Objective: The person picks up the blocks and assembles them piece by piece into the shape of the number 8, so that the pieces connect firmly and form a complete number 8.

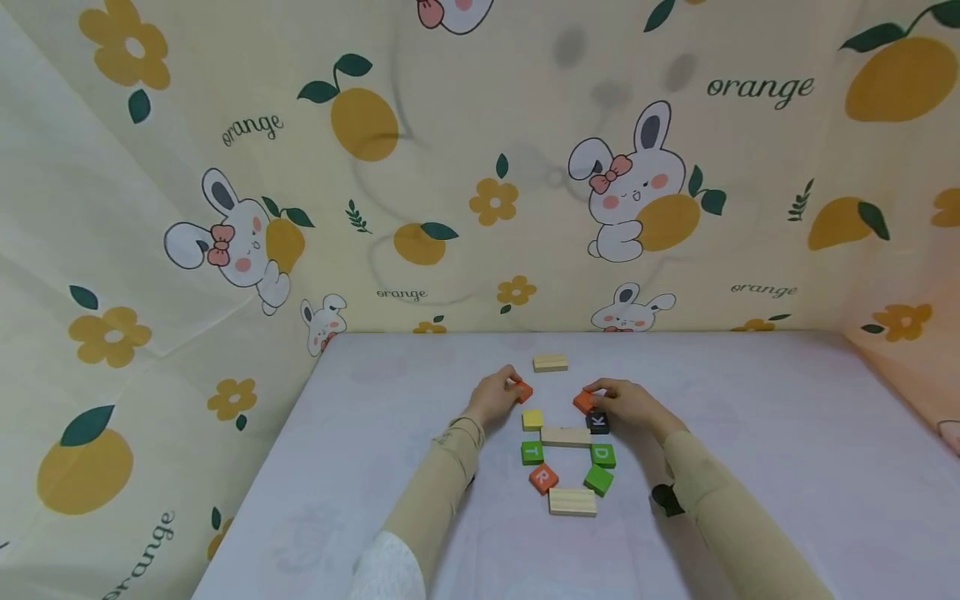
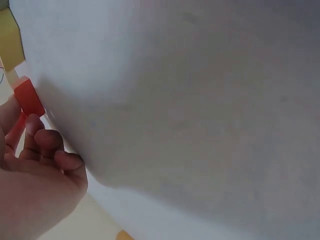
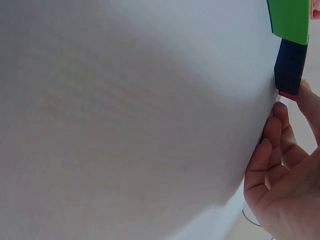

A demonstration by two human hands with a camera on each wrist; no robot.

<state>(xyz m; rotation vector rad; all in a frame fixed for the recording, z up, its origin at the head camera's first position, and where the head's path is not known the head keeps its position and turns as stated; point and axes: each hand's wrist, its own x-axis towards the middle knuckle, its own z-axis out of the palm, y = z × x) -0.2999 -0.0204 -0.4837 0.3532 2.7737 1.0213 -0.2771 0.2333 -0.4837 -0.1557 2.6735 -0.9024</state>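
My left hand [image 1: 493, 398] pinches an orange-red block [image 1: 524, 392] at the upper left of a ring of toy blocks. In the left wrist view this block [image 2: 29, 97] sits between thumb and fingertips, close to a yellow block [image 2: 10, 40]. Across the ring, my right hand [image 1: 628, 406] holds another orange block [image 1: 584, 402] by its edge, right at a black block [image 1: 597, 422] lettered K. In the right wrist view only a red sliver of that orange block [image 3: 288, 95] shows past the black block [image 3: 291, 65]; the rest is hidden.
A wooden plank [image 1: 551, 363] lies beyond the hands. Another plank [image 1: 566, 437] spans the ring's middle, and a third plank [image 1: 572, 502] closes its near end. Green blocks lettered T [image 1: 532, 452] and D [image 1: 603, 455], a plain green block [image 1: 598, 480] and an orange R block [image 1: 543, 478] form the sides.
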